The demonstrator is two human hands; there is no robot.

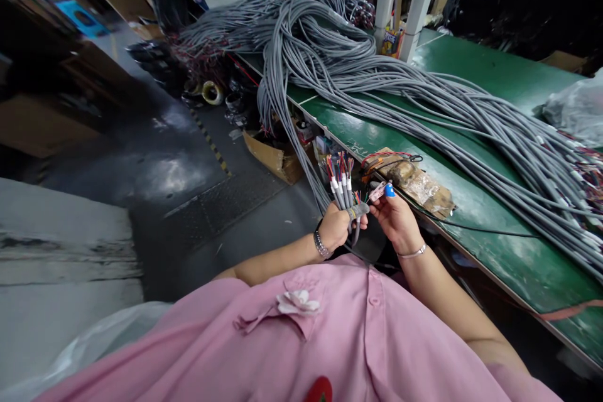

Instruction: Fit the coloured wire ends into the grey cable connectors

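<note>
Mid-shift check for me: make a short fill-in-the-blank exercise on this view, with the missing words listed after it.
1. The left hand grips several cables with ____ outer jackets.
2. The small blue item is closer to the ____ hand than to the other one.
3. The tabletop beneath the long cable pile is ____.
4. A pale flower decorates the front of the person's ____ shirt.

Missing words: gray; right; green; pink.
</note>
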